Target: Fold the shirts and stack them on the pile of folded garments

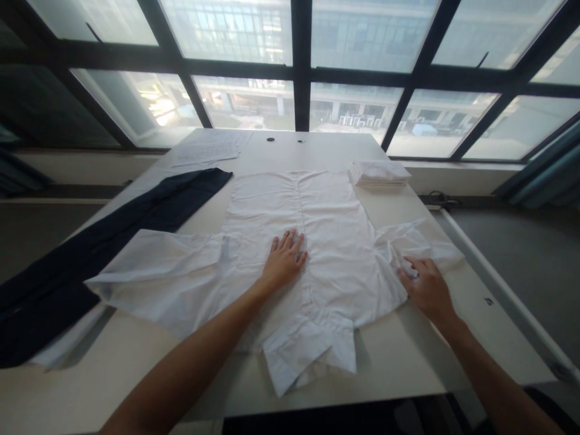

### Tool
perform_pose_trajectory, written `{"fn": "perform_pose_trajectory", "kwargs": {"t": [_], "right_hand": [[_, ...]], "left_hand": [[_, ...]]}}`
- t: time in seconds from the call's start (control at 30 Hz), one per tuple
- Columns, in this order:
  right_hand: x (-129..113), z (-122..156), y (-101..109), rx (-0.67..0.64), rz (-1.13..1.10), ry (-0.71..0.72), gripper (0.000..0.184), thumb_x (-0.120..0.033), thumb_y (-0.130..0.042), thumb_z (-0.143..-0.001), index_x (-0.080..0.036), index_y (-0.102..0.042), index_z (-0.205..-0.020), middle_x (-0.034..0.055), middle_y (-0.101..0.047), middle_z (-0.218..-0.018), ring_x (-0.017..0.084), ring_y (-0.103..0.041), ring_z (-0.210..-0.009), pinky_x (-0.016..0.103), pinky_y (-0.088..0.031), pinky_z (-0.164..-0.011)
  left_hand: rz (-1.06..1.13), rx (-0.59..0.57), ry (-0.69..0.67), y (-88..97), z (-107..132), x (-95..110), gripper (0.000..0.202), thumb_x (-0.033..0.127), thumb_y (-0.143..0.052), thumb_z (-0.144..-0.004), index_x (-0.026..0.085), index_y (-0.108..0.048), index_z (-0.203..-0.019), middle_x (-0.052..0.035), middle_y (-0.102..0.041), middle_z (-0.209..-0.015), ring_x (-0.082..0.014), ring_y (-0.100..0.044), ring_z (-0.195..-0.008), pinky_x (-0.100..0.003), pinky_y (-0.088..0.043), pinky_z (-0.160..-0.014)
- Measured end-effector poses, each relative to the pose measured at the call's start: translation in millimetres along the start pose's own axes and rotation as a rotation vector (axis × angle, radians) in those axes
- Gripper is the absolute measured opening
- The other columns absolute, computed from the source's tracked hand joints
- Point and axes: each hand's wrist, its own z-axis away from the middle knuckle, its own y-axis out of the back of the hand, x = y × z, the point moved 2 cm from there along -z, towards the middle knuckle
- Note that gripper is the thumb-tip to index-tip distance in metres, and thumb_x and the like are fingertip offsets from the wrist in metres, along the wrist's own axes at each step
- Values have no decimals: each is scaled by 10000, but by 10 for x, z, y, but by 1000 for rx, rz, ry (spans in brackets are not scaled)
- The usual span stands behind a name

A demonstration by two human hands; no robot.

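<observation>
A white shirt (335,223) lies spread in the middle of the picture. The left hand (285,258) rests flat on it, gripping nothing. At right, the right hand (427,284) touches its sleeve; I can't tell if it pinches. Dark blue clothing (118,226) lies at left.

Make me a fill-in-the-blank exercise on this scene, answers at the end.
The left hand lies palm ____ on the shirt.
The right hand touches one of the shirt's two ____.
In the picture, the dark garment lies to the ____ of the shirt.
Beyond the table are large ____.

Missing words: down; sleeves; left; windows.
</observation>
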Motion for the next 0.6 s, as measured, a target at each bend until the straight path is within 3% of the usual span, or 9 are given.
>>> {"fn": "perform_pose_trajectory", "kwargs": {"t": [0.17, 0.33, 0.4, 0.47, 0.53, 0.6], "right_hand": [[-154, 7, 13, -192, -26, -71, 498, -491, -601, -924, -162, -659, -1294, 83, -656, -983, 252, -648, -835, 358, -502, -723], [-209, -58, 41, -214, 34, -152, 478, -426, -583, -914, -167, -639, -1311, 72, -674, -924, 230, -627, -771, 323, -437, -673], [-182, -75, 36, -215, 39, -202, 385, -412, -576, -903, -173, -683, -1186, 58, -671, -840, 214, -602, -707, 310, -401, -639], [-127, -94, 21, -234, 12, -237, 276, -438, -578, -883, -196, -701, -937, 34, -646, -724, 195, -560, -628, 302, -363, -600], [-49, -126, 14, -256, -66, -248, 316, -493, -578, -858, -217, -633, -713, 22, -619, -634, 185, -537, -585, 301, -352, -580], [34, -182, 40, -260, -160, -255, 378, -533, -568, -833, -224, -594, -617, 25, -620, -591, 195, -557, -580, 307, -370, -578]], "left_hand": [[2, 3, 0, 7, 4, 4, 595, 410, -411, -1055, 155, -421, -1593, -151, -335, -1684, -307, -274, -1576, -560, -216, -1277], [-3, 8, -7, 10, 7, 6, 596, 414, -407, -1053, 159, -424, -1591, -146, -333, -1686, -303, -273, -1577, -553, -220, -1277], [-2, 8, -9, 10, 8, 6, 597, 416, -404, -1053, 158, -422, -1592, -148, -330, -1687, -306, -271, -1577, -558, -221, -1276], [2, 8, -10, 4, 11, 4, 596, 416, -400, -1055, 157, -422, -1592, -150, -325, -1689, -310, -270, -1577, -561, -220, -1275], [9, 13, -10, -9, 14, -2, 594, 416, -403, -1054, 160, -423, -1591, -149, -323, -1690, -312, -271, -1577, -562, -219, -1276], [21, 22, -11, -25, 14, -10, 593, 411, -417, -1050, 163, -425, -1589, -150, -326, -1688, -314, -276, -1575, -565, -221, -1276]]}}
